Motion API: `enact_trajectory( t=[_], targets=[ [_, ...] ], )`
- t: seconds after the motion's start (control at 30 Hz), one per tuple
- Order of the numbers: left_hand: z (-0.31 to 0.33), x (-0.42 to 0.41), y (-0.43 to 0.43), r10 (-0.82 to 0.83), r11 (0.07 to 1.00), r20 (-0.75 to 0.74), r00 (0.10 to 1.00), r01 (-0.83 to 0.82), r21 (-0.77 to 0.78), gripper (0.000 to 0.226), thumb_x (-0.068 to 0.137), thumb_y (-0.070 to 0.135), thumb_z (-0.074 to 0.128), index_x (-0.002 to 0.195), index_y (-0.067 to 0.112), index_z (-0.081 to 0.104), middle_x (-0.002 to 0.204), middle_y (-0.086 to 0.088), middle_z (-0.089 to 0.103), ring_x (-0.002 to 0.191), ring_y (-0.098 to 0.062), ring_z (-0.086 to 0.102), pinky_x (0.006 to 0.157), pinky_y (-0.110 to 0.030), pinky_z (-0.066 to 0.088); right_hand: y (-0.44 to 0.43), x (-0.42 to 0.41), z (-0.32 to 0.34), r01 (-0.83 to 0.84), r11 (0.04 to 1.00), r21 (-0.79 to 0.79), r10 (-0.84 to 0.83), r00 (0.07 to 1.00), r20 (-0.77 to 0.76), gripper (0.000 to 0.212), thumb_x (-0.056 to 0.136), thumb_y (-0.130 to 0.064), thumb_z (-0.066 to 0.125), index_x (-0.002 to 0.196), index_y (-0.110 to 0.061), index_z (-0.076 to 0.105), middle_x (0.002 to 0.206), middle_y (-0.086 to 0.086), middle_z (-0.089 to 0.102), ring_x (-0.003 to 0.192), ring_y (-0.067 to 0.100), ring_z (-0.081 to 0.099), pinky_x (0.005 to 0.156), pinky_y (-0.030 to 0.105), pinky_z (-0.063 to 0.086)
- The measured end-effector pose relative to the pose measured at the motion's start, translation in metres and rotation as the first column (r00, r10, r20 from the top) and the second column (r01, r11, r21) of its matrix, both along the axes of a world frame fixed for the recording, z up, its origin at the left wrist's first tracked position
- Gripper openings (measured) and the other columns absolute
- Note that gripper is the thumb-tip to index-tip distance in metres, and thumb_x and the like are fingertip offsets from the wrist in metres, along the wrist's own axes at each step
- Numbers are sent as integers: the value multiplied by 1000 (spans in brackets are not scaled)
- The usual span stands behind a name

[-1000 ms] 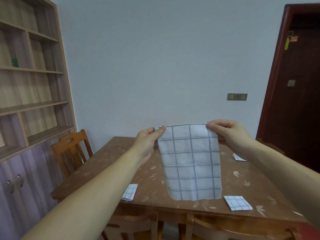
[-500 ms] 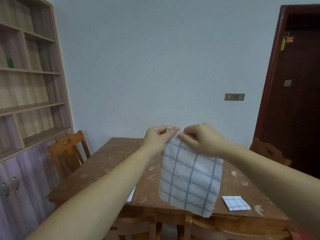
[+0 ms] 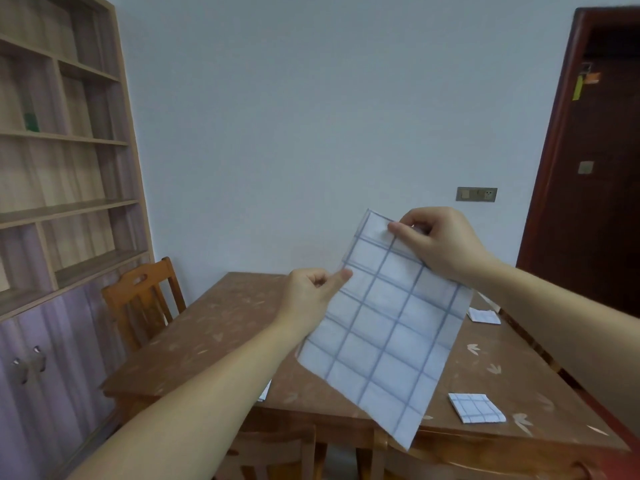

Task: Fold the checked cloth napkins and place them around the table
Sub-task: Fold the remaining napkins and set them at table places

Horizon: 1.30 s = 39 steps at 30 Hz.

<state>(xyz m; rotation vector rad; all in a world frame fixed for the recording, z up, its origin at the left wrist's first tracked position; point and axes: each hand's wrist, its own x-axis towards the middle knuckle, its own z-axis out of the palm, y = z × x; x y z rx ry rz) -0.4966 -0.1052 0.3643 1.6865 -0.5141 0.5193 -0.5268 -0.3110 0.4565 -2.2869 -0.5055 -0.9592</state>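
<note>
Two hands hold one checked napkin (image 3: 388, 327) in the air above the table (image 3: 207, 334). The right hand (image 3: 440, 244) pinches its top edge near the upper corner, and the left hand (image 3: 308, 292) pinches the side edge lower down. The fold looks half done; the next move calls for bringing the edges together squarely without the layers slipping. A near folded napkin (image 3: 476, 412) and a far folded napkin (image 3: 483, 315) already lie on the table's right side. A second ago the cloth hung straight from both top corners, hands apart — now it slants, with the left hand lower.
</note>
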Motion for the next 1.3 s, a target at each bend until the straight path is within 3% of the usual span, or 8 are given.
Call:
enact_trajectory(
  t=[0.3, 0.43, 0.53, 0.67, 0.77, 0.93, 1.13, 1.3],
  targets=[
    [4, -2, -5, -161, 983, -229, 960, 177, 51, 44, 88, 26, 71, 49, 15, 54, 50, 0, 39, 47, -13, 35, 51, -23, 25, -13, 4, 1, 29, 998, 63, -25, 998, -56, 24, 87, -32, 70, 70, -16, 70, 48, -8, 43, 47, 5, 39, 50, 19, 30],
    [10, 0, -4, -167, 986, -241, 956, 161, -44, 42, 89, 19, 71, 48, 17, 61, 49, 7, 48, 46, -6, 40, 50, -21, 31, -30, -6, 2, 10, 956, 292, 102, 926, -364, 31, 80, -38, 76, 73, -8, 71, 55, 10, 57, 50, 10, 48, 51, 19, 39],
    [11, 3, 1, -161, 981, -215, 963, 132, -145, 47, 88, 21, 72, 46, 16, 51, 51, -3, 41, 49, -13, 38, 54, -25, 29, -39, -9, -15, -61, 741, 669, 480, 745, -464, 38, 74, -37, 68, 98, -8, 73, 97, 17, 75, 77, 20, 72, 73, 31, 58],
    [10, 6, 1, -90, 979, -166, 982, 57, -196, 53, 85, 30, 74, 55, 4, 38, 61, -5, 25, 58, -18, 25, 58, -31, 19, -35, -8, -41, -50, 458, 888, 743, 569, -351, 45, 79, -43, 51, 109, -12, 64, 77, 2, 76, 70, 15, 74, 68, 32, 59],
    [9, 5, -5, -17, 983, -142, 990, -9, -186, 58, 90, 16, 69, 54, 22, 24, 50, 10, 15, 47, -7, 14, 49, -28, 12, -23, -10, -55, -55, 598, 800, 690, 544, -478, 39, 81, -27, 62, 116, -10, 64, 104, 7, 76, 92, 20, 73, 79, 36, 61],
    [5, 7, -6, 16, 977, -128, 992, -43, -208, 62, 89, 14, 69, 53, 25, 21, 48, 14, 11, 46, -5, 11, 48, -24, 10, -16, -12, -55, -78, 790, 608, 490, 676, -550, 21, 92, -10, 62, 112, -8, 65, 103, 3, 76, 92, 20, 74, 69, 26, 59],
    [4, 12, -3, -22, 981, -221, 975, -22, -194, 42, 91, 12, 68, 56, 19, 46, 47, 11, 33, 40, -1, 29, 46, -20, 26, -20, -12, -50, -18, 774, 633, 481, 668, -568, 16, 94, -10, 58, 105, -3, 68, 104, 9, 75, 87, 20, 74, 69, 26, 61],
    [8, 10, 0, -128, 970, -347, 929, 44, -240, 11, 93, 8, 63, 85, 9, 70, 81, -9, 72, 72, -14, 66, 73, -26, 54, -24, -13, -49, 11, 738, 675, 513, 641, -572, 15, 97, -8, 53, 103, -5, 67, 101, 10, 76, 86, 21, 74, 69, 28, 61]
  ],
)
